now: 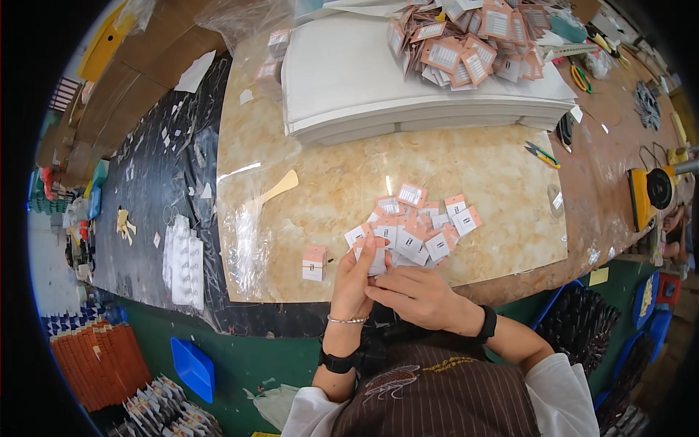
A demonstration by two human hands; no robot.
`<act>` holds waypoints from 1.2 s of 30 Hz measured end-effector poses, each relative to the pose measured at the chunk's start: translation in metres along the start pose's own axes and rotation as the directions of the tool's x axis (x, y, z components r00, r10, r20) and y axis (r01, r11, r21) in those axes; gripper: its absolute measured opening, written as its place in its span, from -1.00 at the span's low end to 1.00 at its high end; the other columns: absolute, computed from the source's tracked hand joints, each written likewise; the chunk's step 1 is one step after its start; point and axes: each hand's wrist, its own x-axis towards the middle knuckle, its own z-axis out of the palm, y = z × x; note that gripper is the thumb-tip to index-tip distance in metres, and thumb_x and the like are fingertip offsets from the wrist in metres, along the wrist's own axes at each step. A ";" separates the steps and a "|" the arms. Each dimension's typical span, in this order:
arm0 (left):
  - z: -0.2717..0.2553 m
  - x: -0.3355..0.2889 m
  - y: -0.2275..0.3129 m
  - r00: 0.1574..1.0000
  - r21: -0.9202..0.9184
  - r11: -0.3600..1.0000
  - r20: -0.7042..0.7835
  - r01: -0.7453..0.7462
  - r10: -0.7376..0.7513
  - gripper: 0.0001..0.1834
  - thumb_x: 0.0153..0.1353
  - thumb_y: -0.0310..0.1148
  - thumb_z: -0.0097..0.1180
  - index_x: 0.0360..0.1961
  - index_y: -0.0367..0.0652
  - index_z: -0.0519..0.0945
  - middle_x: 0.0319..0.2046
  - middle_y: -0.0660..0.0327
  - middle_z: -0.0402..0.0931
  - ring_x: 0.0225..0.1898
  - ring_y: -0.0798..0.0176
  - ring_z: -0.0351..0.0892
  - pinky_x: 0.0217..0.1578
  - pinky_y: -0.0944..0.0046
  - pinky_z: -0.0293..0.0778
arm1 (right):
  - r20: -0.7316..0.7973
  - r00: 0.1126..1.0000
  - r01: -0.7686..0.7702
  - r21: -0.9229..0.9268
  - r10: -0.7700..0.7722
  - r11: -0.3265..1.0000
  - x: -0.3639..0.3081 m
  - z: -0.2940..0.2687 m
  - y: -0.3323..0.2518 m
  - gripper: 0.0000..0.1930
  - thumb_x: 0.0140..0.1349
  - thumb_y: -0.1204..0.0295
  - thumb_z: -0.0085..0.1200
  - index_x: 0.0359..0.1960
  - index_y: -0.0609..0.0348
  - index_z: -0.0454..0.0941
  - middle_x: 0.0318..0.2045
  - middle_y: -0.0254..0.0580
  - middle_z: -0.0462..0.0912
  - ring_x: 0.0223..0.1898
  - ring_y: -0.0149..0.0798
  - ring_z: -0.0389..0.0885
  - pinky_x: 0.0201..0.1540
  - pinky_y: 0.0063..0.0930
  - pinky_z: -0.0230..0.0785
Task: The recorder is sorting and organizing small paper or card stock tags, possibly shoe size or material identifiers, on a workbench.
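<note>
My left hand [352,285] is closed around a few pink-and-white card tags [374,259], held upright over the near edge of the table. My right hand [419,295] meets it at the lower edge of the tags, fingers bent and pinched together. Whatever lies between those right fingertips is hidden. Just beyond both hands spreads a loose pile of similar tags [411,240]. To the left of my left hand lies a neat, squared stack of the tags [314,264], with a thin line across it that looks like a band.
A thick stack of white sheets [349,73] fills the back, with a big heap of tags [466,51] on it. Thread snips [542,155] lie at the right. A pale flat scraper-like piece [281,186] and clear plastic [250,247] lie left. A yellow-and-black tool [650,193] stands far right.
</note>
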 end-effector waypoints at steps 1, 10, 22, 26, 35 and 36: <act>0.002 -0.001 0.001 1.000 -0.022 1.000 0.004 0.017 -0.017 -0.68 0.39 -0.19 0.03 -0.08 -0.27 0.52 -0.38 0.22 0.54 -0.44 0.39 0.52 -0.39 0.40 0.49 | 0.003 0.999 -0.032 0.019 0.032 0.999 -0.001 -0.002 0.002 -0.66 -0.04 0.54 0.11 -0.14 0.20 0.54 -0.24 -0.24 0.57 -0.39 -0.26 0.57 -0.42 -0.45 0.43; 0.011 -0.014 0.012 0.977 0.157 0.976 0.175 -0.151 0.124 -0.73 0.38 -0.50 -0.09 0.03 -0.46 0.44 -0.15 0.00 0.58 -0.06 0.03 0.63 0.00 0.12 0.60 | -0.120 0.637 -0.678 0.383 0.761 0.628 0.004 -0.042 0.006 -0.92 0.19 0.63 0.13 -0.29 0.25 0.53 -0.51 -0.18 0.62 -0.55 -0.38 0.61 -0.50 -0.58 0.42; 0.029 -0.021 0.002 0.885 0.289 0.849 -0.016 -0.442 0.466 -0.80 0.20 -0.65 0.13 -0.15 -0.44 0.48 -0.22 0.03 0.61 -0.20 0.19 0.66 -0.20 0.21 0.69 | -0.103 0.691 -0.660 0.314 0.715 0.683 0.003 -0.034 -0.009 -0.92 0.17 0.55 0.18 -0.36 0.22 0.51 -0.67 -0.22 0.59 -0.70 -0.43 0.57 -0.64 -0.60 0.34; 0.033 -0.023 0.001 0.864 0.310 0.828 -0.040 -0.466 0.502 -0.80 0.19 -0.65 0.15 -0.17 -0.42 0.47 -0.23 0.04 0.61 -0.20 0.20 0.66 -0.21 0.23 0.68 | -0.107 0.694 -0.663 0.290 0.712 0.690 0.003 -0.034 -0.008 -0.91 0.16 0.56 0.18 -0.37 0.22 0.50 -0.68 -0.21 0.58 -0.70 -0.41 0.57 -0.64 -0.58 0.34; 0.032 -0.022 -0.002 0.846 0.335 0.808 -0.054 -0.485 0.530 -0.82 0.16 -0.67 0.18 -0.21 -0.40 0.48 -0.27 0.07 0.62 -0.23 0.28 0.65 -0.22 0.30 0.67 | -0.114 0.684 -0.678 0.263 0.720 0.686 0.004 -0.034 -0.007 -0.91 0.15 0.58 0.17 -0.39 0.23 0.48 -0.69 -0.20 0.58 -0.70 -0.41 0.57 -0.63 -0.58 0.34; 0.032 -0.022 -0.002 0.842 0.341 0.803 -0.058 -0.488 0.536 -0.82 0.16 -0.67 0.18 -0.21 -0.40 0.48 -0.28 0.08 0.62 -0.23 0.28 0.65 -0.22 0.30 0.67 | -0.114 0.681 -0.682 0.260 0.723 0.683 0.005 -0.034 -0.008 -0.91 0.15 0.58 0.17 -0.39 0.23 0.48 -0.69 -0.19 0.58 -0.70 -0.41 0.58 -0.63 -0.58 0.35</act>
